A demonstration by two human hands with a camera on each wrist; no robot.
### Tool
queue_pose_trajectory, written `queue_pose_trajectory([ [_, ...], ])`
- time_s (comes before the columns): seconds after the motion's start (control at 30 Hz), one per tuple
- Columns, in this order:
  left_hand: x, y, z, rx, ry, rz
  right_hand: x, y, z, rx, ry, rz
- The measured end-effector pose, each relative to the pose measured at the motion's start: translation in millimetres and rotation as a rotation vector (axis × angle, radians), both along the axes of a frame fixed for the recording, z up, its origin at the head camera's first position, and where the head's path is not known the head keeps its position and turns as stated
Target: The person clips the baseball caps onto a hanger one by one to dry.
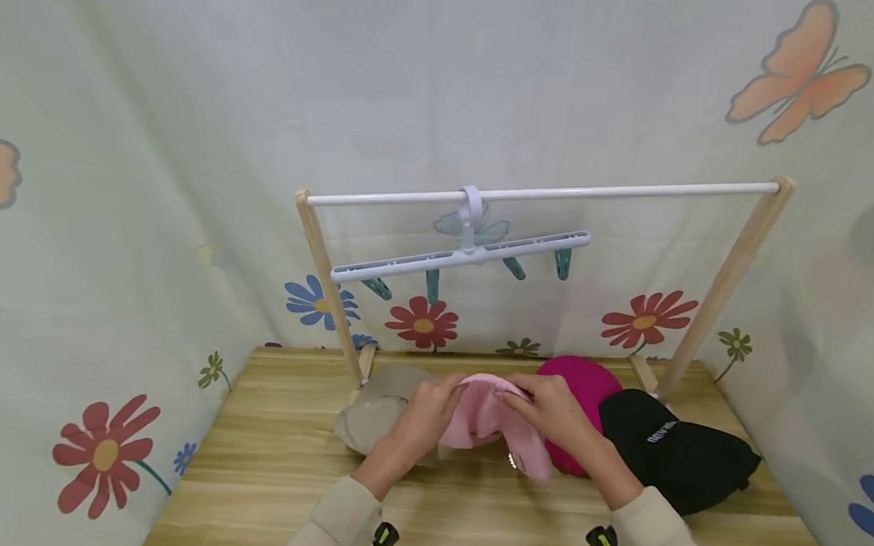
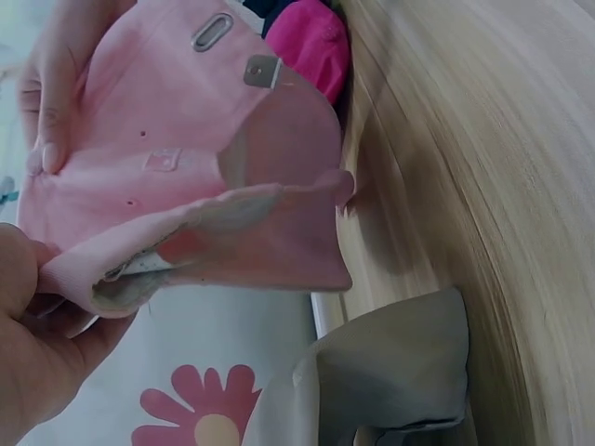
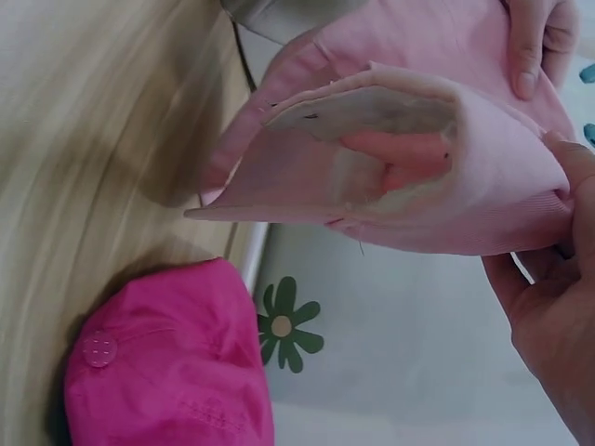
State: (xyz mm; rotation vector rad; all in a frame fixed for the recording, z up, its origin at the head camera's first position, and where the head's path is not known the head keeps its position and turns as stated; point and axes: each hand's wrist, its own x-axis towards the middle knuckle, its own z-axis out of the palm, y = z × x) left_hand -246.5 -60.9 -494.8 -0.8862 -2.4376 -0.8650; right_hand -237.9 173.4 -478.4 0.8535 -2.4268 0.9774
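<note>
A light pink baseball cap (image 1: 483, 414) is held up between both hands above the wooden table. My left hand (image 1: 428, 413) pinches one side of it, thumb and fingers on the fabric. On the other side my right hand (image 1: 555, 407) pinches its upper edge. In the left wrist view a metal buckle (image 2: 262, 72) shows on the cap's strap. The right wrist view looks into the cap's hollow inside, past the pink fabric (image 3: 502, 186). Beside the left hand lies a beige cap (image 1: 376, 411); a magenta cap (image 1: 580, 382) lies behind the right hand.
A black cap (image 1: 677, 451) lies at the right on the wooden table (image 1: 275, 455). Behind stands a rack with a white rail (image 1: 622, 192) and wooden posts (image 1: 730, 274). From the rail hangs a pale hanger (image 1: 407, 264) with several green clips (image 1: 432, 285). Flowered cloth surrounds the table.
</note>
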Motion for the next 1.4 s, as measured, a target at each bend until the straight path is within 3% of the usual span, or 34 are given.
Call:
queue_pose_trajectory([
  [0.17, -0.4, -0.7, 6.4, -0.033, -0.013, -0.025, -3.4, 4.7, 6.2, 0.014, 0.023, 0.002],
  [0.4, -1.0, -8.6, 15.7, -0.058, -0.005, 0.017, -6.4, -4.9, 12.5, 0.014, 0.028, 0.017],
  [0.6, -4.8, -5.2, 14.5, -0.053, 0.005, 0.026, -7.8, -5.5, 17.3, 0.011, 0.044, -0.01],
  [0.87, -8.9, -8.3, 20.2, 0.013, 0.057, 0.036, -13.5, -13.1, 27.3, 0.002, 0.03, -0.016],
  [1.1, -12.3, -12.8, 28.7, 0.062, 0.036, 0.027, -15.4, -17.2, 35.5, -0.026, 0.045, -0.031],
  [1.4, -15.3, -18.1, 36.4, 0.122, 0.063, 0.01, -17.3, -21.8, 45.4, -0.016, 0.038, -0.038],
])
